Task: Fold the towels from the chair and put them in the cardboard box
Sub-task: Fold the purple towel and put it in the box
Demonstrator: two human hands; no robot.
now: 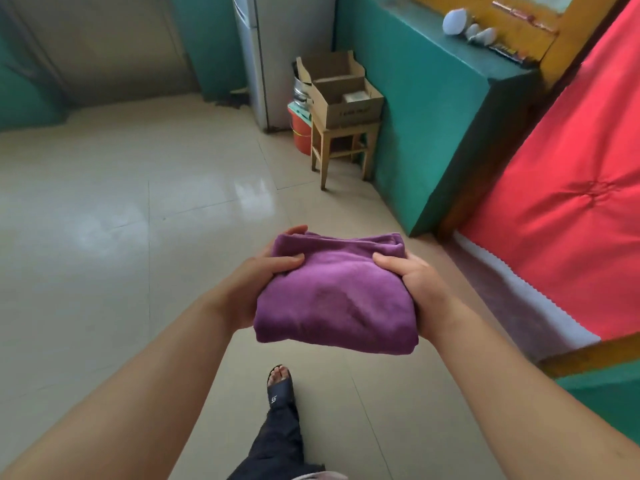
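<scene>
One folded purple fleece towel (336,296) sits at the centre, with two bare hands on it: the left hand (258,282) at nine o'clock of it, the right hand (414,289) at three o'clock. Toward twelve o'clock stands one small wooden stool (341,150) carrying one open brown cardboard box (346,100); one orange plastic bucket (299,133) is just beside it. At six o'clock, one dark slide sandal (280,388).

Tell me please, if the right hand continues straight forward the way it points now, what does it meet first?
Probably the green wall. The right hand, gripping the purple towel, points up the bare floor, right of the stool holding the cardboard box; depth is unclear.
</scene>
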